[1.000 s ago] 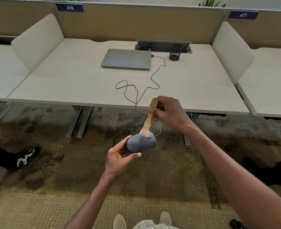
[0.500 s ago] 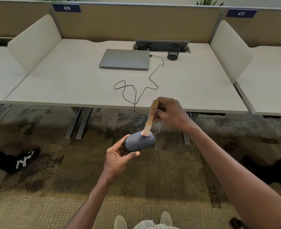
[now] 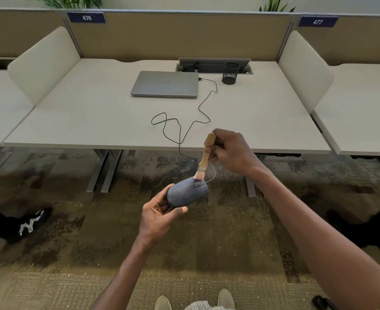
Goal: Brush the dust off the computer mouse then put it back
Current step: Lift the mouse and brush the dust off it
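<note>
Sliding brush (image 3: pixel 203 161) bristles toward mouse (image 3: pixel 187 193) front since a second ago, right hand (image 3: pixel 231 151) pinching handle, left hand (image 3: pixel 160 217) cradling mouse; dusting ongoing, return pending

You are seeing everything through one wide-angle camera worn on your head, looking forward and steeply down. It is taking in the desk (image 3: pixel 95 121) ahead from above, its far partition (image 3: pixel 180 36) near the top edge, and the carpet (image 3: pixel 207 253) and your own shoes at the bottom edge. Your left hand (image 3: pixel 160 217) and right hand (image 3: pixel 231 151) are sitting close below the lens, near centre. Straight edges are bowing outward toward the sides.
</note>
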`<state>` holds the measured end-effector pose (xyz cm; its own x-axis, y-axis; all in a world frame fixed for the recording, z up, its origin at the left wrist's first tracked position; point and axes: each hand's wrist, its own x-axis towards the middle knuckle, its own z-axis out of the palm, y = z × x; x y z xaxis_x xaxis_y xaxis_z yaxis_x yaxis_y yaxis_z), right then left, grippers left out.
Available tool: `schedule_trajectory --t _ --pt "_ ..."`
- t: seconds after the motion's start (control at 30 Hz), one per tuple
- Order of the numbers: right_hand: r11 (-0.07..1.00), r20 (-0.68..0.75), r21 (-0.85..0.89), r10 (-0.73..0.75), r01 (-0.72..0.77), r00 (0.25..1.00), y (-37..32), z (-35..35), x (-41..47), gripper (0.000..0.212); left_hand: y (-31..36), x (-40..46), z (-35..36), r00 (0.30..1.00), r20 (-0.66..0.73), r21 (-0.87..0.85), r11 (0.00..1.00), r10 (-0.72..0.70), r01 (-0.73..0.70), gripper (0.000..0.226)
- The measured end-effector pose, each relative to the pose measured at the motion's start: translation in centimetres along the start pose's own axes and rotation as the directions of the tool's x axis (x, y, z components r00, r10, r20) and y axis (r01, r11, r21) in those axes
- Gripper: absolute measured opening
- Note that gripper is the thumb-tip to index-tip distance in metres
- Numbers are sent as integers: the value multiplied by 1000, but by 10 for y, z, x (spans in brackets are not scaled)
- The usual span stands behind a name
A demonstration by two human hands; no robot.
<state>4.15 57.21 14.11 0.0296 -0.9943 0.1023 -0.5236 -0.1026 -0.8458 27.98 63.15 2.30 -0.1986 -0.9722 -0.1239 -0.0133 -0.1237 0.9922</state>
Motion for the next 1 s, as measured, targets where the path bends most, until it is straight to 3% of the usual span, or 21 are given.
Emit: schedule_trajectory --t 0.13,0.43,0.63,1.0 --pt "1000 28 -19 16 -15 999 1 -7 -2 27 2 0 -1 1000 4 -2 1000 2 -2 77" --pt "999 101 -12 37 -36 994 1 -2 -1 25 1 -4 -3 998 60 -3 1000 -12 12 77" --pt "999 60 16 41 -42 997 3 6 7 36 0 -8 -6 997 68 -12 999 -29 30 80" --pt "1000 10 21 -3 3 1000 -8 -6 4 18 -2 -5 -4 999 43 -12 1000 -24 25 77"
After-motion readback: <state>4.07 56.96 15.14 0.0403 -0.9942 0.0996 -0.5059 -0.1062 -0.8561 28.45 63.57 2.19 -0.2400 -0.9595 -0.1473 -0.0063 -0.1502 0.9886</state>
